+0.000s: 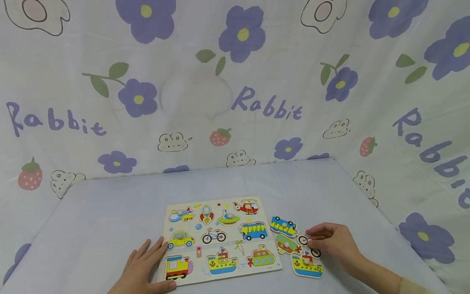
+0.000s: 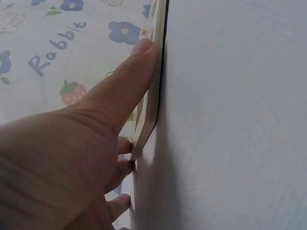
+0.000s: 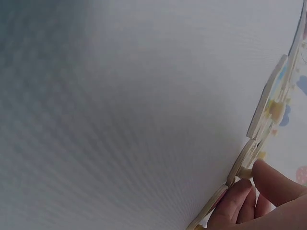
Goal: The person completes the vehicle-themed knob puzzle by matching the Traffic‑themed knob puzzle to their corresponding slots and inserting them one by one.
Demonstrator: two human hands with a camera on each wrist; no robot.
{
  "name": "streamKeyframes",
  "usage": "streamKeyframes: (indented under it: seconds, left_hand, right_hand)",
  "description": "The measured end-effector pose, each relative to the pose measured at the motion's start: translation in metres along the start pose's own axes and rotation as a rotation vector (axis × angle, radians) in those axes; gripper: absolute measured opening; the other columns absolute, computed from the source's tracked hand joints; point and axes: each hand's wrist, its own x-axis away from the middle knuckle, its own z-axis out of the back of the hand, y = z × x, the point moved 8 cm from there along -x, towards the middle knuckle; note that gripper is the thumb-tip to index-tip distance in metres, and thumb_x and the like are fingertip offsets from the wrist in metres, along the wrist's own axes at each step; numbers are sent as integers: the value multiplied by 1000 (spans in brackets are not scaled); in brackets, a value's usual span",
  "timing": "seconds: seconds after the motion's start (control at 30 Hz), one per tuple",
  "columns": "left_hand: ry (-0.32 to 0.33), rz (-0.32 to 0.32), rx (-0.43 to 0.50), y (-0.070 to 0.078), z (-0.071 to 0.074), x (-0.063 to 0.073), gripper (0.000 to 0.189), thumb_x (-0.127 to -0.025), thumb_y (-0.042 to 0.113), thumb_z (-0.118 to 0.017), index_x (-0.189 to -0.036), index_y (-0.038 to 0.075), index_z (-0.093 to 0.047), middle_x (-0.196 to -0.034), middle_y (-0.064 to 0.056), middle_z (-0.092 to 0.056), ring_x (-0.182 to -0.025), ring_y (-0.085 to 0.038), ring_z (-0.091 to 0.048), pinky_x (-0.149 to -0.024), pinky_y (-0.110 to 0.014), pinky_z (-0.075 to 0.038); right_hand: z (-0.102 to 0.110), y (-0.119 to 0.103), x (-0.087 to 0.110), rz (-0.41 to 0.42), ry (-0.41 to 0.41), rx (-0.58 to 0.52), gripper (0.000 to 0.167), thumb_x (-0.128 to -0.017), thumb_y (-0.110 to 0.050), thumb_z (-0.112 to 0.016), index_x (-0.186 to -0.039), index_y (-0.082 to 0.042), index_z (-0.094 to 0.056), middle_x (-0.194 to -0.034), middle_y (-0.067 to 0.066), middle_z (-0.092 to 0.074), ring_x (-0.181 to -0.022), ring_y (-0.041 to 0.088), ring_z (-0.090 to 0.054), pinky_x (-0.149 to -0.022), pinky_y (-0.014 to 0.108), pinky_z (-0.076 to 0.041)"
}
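Black-wheeled bicycle piece (image 1: pixel 303 240); blue-yellow bus piece (image 1: pixel 284 226); purple-flowered cloth (image 1: pixel 271 73)

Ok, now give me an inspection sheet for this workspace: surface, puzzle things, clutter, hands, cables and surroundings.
Surface: pale tabletop, smooth-looking.
Job's things: puzzle board lies flat; to its right cluster the loose bus piece, wheels pointing away from the person, submarine piece, boat piece and bicycle piece, the last partly hidden by fingers.
Clutter: nothing seen.
Left hand: touches the board's left side, thumb at the near edge.
Right hand: fingertips at the bicycle piece, beside a knob; whether they pinch it, I cannot tell.
Cables: nothing seen.
Surroundings: white cloth walls printed with flowers, strawberries and "Rabbit".
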Motion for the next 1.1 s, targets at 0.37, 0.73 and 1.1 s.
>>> streamKeyframes:
  seconds: [0.37,0.73,1.1]
  left_hand:
    - [7,-16,10,2,3,2,110,-61,70,-79,-147,9,-47,-155,-12,-36,-142,-46,-17,-109,-71,-7]
    - [6,-6,12,0,1,0,112,-60,71,-79,-148,9,-46,-155,-12,-36,-142,-46,-16,-108,-72,-5]
    - [-1,19,47,-2,-1,0,113,-60,72,-78,-149,10,-44,-156,-12,-34,-144,-45,-11,-109,-70,0]
  right_hand:
    - [-2,1,-4,47,18,50,27,-73,2,-85,-97,0,-73,-92,10,-73,-83,22,-68,-69,29,-58]
    - [-3,-2,-3,68,28,59,25,-72,5,-84,-94,0,-73,-90,10,-73,-81,22,-67,-68,27,-58]
    - [-4,-1,-5,47,28,49,27,-70,6,-85,-93,-1,-73,-89,8,-72,-79,22,-66,-66,27,-57]
